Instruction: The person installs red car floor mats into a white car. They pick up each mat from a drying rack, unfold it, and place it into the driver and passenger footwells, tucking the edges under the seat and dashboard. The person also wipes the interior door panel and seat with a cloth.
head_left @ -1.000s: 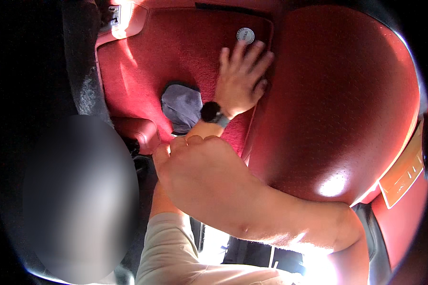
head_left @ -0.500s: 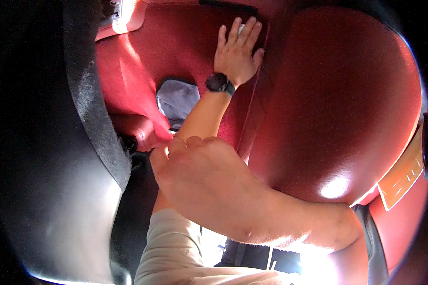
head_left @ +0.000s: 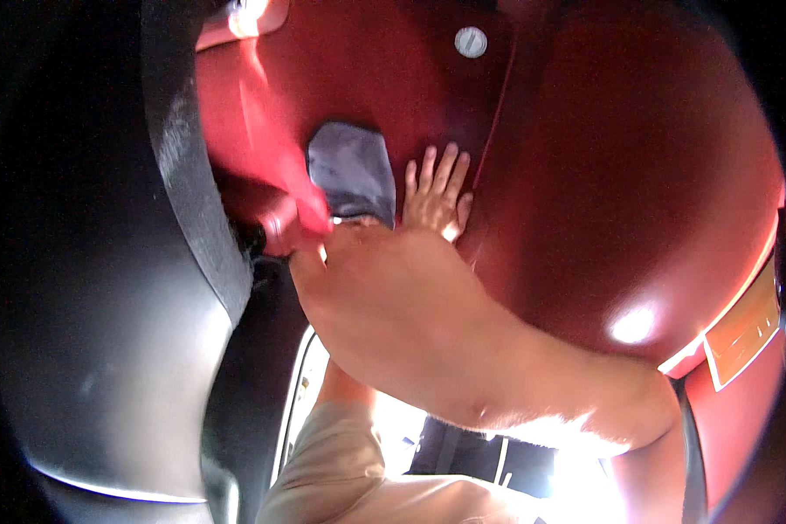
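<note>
A: Centre of frame, upper half. One hand (head_left: pixel 435 199) lies flat on a red carpeted surface (head_left: pixel 367 79), fingers (head_left: pixel 430 168) spread and straight, gripping nothing. Its wrist is hidden behind the big forearm, so I cannot tell whether it is the left or the right.

B: And the cloth?

A: Grey cloth (head_left: pixel 351 168), just left of that hand, centre-upper frame, lying on the same red carpet. The hand's outer edge is just beside it; contact I cannot confirm.

B: The other hand?

A: Only a forearm (head_left: pixel 463 341) shows, very close to the lens, running from lower right up to centre. Its end is near the cloth's lower edge, blurred; finger state I cannot tell.

B: Surroundings?

A: Glossy red curved panel (head_left: pixel 637 192) fills the right half. A round silver fastener (head_left: pixel 471 41) sits on the carpet at top centre. Black rounded body (head_left: pixel 87 288) with a textured black strip takes the left side. Beige sleeve (head_left: pixel 341 463) at the bottom edge.
</note>
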`<state>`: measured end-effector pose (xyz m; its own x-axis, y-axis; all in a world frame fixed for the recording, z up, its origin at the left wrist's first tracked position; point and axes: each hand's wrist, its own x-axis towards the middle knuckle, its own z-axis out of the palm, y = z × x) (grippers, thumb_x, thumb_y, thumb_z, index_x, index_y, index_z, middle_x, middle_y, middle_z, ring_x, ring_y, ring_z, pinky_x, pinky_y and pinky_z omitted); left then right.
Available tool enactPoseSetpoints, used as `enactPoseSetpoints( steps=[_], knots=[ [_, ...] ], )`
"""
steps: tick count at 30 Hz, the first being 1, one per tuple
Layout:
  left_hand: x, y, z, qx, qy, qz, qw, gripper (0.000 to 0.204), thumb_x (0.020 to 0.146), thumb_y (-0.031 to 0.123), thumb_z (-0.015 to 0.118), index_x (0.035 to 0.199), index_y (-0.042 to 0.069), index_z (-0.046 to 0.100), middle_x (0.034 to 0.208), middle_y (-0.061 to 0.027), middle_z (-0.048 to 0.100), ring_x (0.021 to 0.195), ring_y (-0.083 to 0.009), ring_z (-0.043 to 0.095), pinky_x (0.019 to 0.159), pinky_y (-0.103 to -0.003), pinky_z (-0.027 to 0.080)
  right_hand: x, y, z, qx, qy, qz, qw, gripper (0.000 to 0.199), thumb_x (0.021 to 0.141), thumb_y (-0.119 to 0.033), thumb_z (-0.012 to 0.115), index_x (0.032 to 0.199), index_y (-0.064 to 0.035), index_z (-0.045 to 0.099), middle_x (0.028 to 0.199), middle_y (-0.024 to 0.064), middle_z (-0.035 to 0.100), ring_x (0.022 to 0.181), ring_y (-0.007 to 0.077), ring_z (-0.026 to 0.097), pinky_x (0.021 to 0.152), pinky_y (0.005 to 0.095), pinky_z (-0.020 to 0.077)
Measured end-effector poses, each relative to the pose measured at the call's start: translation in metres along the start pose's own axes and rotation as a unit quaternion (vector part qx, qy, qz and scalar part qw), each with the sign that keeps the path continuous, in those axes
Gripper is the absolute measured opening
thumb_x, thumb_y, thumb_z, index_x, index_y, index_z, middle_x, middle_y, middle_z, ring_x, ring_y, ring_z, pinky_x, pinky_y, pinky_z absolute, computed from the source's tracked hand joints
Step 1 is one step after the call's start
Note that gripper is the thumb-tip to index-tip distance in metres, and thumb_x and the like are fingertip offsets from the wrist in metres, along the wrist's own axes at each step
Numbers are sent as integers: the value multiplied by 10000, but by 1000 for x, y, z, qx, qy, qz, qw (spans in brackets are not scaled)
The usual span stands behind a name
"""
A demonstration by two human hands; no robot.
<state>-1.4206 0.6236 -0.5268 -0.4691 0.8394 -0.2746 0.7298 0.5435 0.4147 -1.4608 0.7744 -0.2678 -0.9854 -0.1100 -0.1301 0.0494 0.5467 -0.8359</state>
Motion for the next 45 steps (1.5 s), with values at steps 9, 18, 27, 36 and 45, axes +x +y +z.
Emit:
enactPoseSetpoints(
  steps=[9,18,27,36,45],
  knots=[
    [-56,31,19,84,-35,-39,995,609,939,386,519,1468,98,431,1559,-146,334,1443,-393,268,1164,-613,196,-4,15,-5,-73,36,-22,996,153,822,-150,625,904,-22,645,767,152,682,706,322,693,630,420,548],
    [-55,23,41,138,60,-14,989,527,946,355,535,1384,63,517,1436,-140,481,1398,-349,343,1185,-585,158,-12,17,-10,-119,-31,107,987,153,832,-159,641,939,-57,680,846,156,706,795,341,692,686,428,555],
    [-258,126,-16,-458,113,-223,853,309,1009,101,485,1295,3,547,1278,-140,595,1180,-226,554,1039,-366,407,-273,-105,111,204,67,181,960,116,879,-172,623,977,-113,640,852,94,681,793,320,671,728,434,541],
    [-412,280,-36,-555,-82,-338,756,336,1016,179,508,1316,30,533,1139,-111,672,901,-167,669,823,-278,510,-577,-155,163,127,-96,345,925,206,915,-196,523,997,-78,670,1005,117,706,955,330,675,811,453,541],
    [-431,334,-17,-500,-230,-232,802,323,1027,164,490,1309,9,523,1159,-124,662,928,-204,659,865,-315,515,-832,-274,255,262,278,645,661,183,936,-141,572,1039,-18,661,955,139,680,876,230,628,785,376,519]
  ],
)
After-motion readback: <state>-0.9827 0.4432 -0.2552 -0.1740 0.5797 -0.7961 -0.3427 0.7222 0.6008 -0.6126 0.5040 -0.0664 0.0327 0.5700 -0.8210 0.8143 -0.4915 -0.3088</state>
